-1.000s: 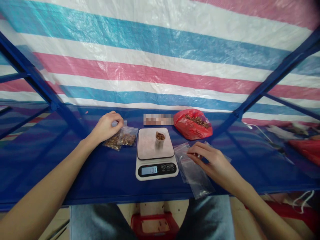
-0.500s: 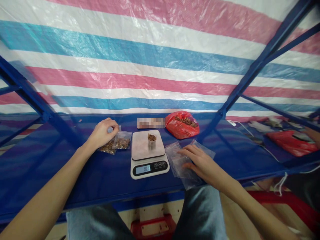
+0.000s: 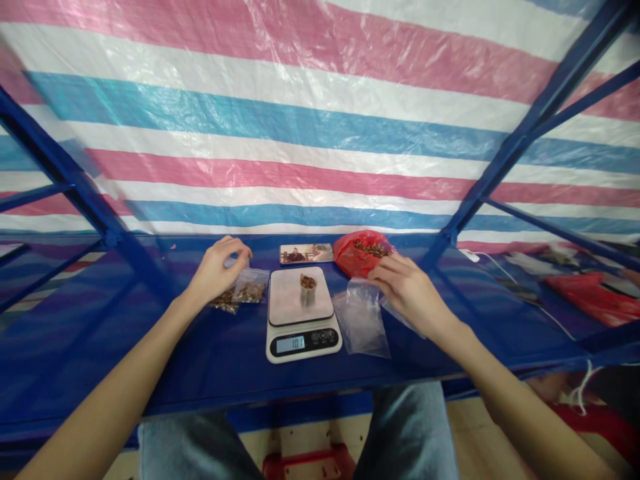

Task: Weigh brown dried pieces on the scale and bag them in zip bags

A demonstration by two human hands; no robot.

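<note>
My left hand (image 3: 223, 270) is closed over the top of a small clear zip-lock bag (image 3: 251, 288) filled with brown pieces, which overlaps another filled bag (image 3: 227, 300). My right hand (image 3: 404, 291) pinches the upper corner of an empty zip-lock bag (image 3: 366, 327), raised over more empty bags. Between my hands stands a white digital scale (image 3: 285, 313), its display reading 10.1. On its plate is a small metal cup (image 3: 309, 293) heaped with brown pieces. A red plastic bag (image 3: 349, 259), open and holding more of these pieces, lies just behind my right hand.
A phone (image 3: 306, 253) showing a picture lies behind the scale. Blue metal frame bars (image 3: 473, 193) rise at both sides of the blue table (image 3: 215, 373), before a striped tarp (image 3: 300, 160). At the right are a white cord (image 3: 540, 310) and another red bag (image 3: 595, 293).
My right hand has moved from lying on the empty bags up and slightly right, lifting one by its upper edge. My left hand stays at the filled bags. The view has shifted slightly.
</note>
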